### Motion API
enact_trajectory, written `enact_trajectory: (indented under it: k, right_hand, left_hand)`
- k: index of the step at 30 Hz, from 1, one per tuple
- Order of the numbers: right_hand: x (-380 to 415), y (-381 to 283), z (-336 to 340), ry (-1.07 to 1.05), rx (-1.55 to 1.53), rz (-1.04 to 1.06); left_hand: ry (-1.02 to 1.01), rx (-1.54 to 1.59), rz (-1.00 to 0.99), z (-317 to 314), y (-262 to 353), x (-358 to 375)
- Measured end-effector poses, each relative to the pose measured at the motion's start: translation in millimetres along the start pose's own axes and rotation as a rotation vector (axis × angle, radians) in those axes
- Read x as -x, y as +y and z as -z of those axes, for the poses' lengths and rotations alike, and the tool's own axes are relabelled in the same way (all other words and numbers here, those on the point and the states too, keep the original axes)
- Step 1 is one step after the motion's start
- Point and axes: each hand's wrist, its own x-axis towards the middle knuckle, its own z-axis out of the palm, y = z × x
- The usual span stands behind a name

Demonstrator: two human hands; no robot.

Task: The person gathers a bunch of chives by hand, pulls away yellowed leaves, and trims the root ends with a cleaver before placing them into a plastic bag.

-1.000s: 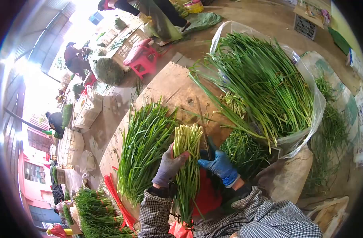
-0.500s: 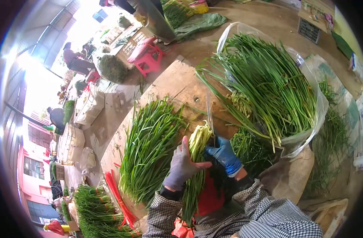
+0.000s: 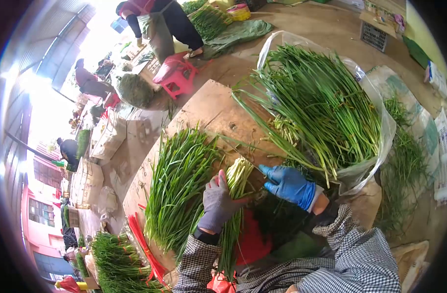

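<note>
My left hand point(image 3: 218, 205), in a grey glove, is closed around a bunch of green stalks point(image 3: 239, 177) whose pale cut ends point up and away from me. Its leaves hang down toward my lap. To the right is my right hand point(image 3: 288, 184) in a blue glove, thumb and fingers partly spread, apart from the bunch. A thin dark strip reaches from near its fingertips toward the board; whether the hand holds it is unclear. A large pile of green leaves point(image 3: 179, 190) lies on the wooden board point(image 3: 204, 107), left of my left hand.
An open clear plastic bag point(image 3: 387, 132) holds long green stalks at the right. Red strips point(image 3: 142, 249) lie at the board's left edge, beside tied bundles point(image 3: 118, 263). A pink stool point(image 3: 177, 75) stands beyond, near a bending person point(image 3: 157, 24). Another person sits farther left.
My right hand has moved right, away from the bunch. My left hand still holds the bunch, slightly lower and further left. The person beyond the stool now shows more fully, bent over.
</note>
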Motion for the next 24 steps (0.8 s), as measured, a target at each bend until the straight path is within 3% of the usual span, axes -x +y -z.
enact_trajectory:
  k: [2,7,9,12,16,21,24]
  right_hand:
    - [1,8,2,0.081,-0.153,0.060]
    - [14,-8,21,0.198,-0.054,0.068]
    - [17,-15,26,0.292,-0.091,0.130]
    - [35,-41,36,0.222,-0.185,0.131]
    - [57,-28,13,0.183,-0.140,0.171]
    - [62,-36,11,0.039,0.036,0.032]
    - [62,-28,1,0.075,0.117,0.108]
  left_hand:
    - [-0.002,-0.001,-0.001,-5,-2,0]
    - [-0.050,-0.033,0.012,-13,-2,-3]
    - [0.035,-0.096,-0.035,-16,-1,-1]
    - [0.012,-0.121,-0.034,-17,4,-1]
    - [-0.001,-0.100,-0.007,-13,7,-1]
    - [-0.011,-0.033,0.007,-12,7,0]
    - [0.014,0.005,-0.003,-11,6,0]
